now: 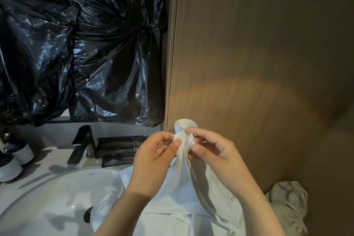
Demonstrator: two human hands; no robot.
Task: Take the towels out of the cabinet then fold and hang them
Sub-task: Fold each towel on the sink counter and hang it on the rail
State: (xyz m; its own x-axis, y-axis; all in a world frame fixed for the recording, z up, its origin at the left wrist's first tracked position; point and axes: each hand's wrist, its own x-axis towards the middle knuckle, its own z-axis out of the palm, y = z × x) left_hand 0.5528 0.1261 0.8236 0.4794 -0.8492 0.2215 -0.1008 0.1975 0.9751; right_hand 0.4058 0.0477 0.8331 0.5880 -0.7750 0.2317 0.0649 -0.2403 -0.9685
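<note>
A white towel [172, 191] hangs down in front of me, its top bunched between both hands. My left hand [153, 161] pinches the gathered top edge with thumb and fingers. My right hand [212, 151] pinches the same bunch from the right side. A loop of the cloth [184, 123] sticks up above my fingers, close to the wooden wall panel [258, 63]. The towel's lower part drapes over the right side of the white sink [57, 193]. A second crumpled grey-white towel [287, 203] lies at the lower right.
A black faucet [81, 143] stands behind the sink, with dark flat packets [118, 145] beside it. Two grey cups [14, 161] sit at the left. Black plastic sheeting [80, 44] covers the mirror area above the counter. The sink drain [88, 214] shows beside the towel.
</note>
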